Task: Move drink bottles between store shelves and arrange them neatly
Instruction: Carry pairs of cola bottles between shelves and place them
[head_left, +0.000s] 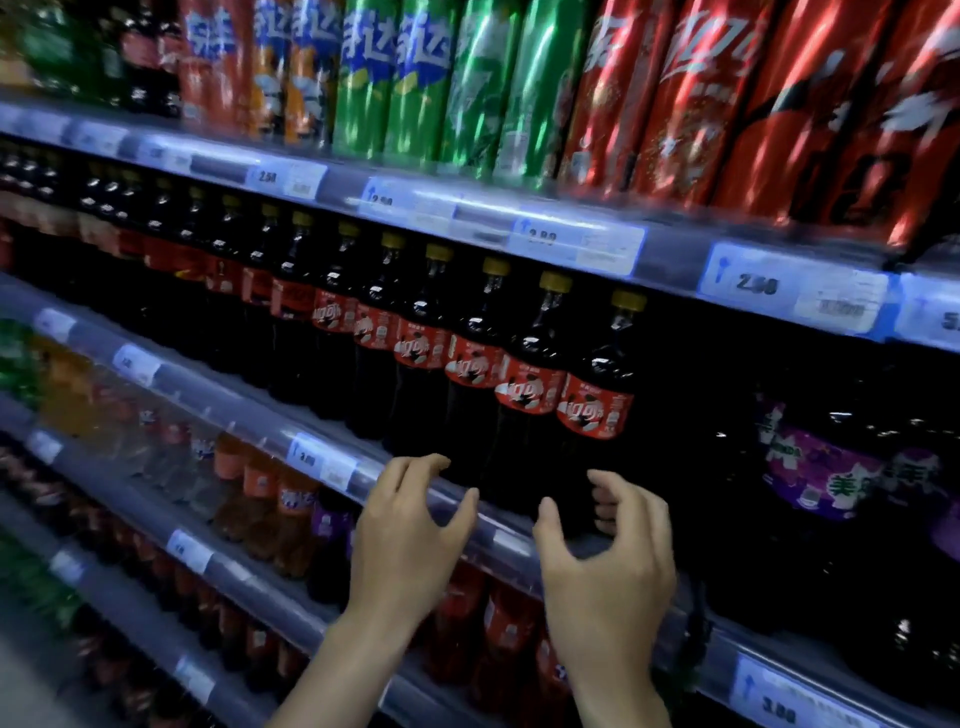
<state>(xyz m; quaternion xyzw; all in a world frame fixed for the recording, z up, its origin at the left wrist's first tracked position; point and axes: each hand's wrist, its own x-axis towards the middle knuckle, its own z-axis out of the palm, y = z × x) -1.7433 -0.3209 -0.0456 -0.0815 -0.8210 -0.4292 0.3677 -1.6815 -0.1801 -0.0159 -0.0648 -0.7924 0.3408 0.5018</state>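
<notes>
A long row of dark cola bottles (524, 384) with red labels and yellow caps stands on the middle shelf. The rightmost cola bottle (597, 400) ends the row, with a dark gap to its right. My left hand (410, 535) hovers in front of the shelf rail below the row, fingers spread and loosely curled, holding nothing. My right hand (613, 556) is just in front of the rightmost bottle's base with fingers curved toward it; I see no contact. Purple-labelled bottles (826, 473) stand further right on the same shelf.
Tall red cans (701, 98) and green cans (415, 78) fill the top shelf above a price rail (571, 244). Orange bottles (291, 514) and red bottles (498, 639) sit on the lower shelves. The middle shelf's front rail (322, 462) runs diagonally across.
</notes>
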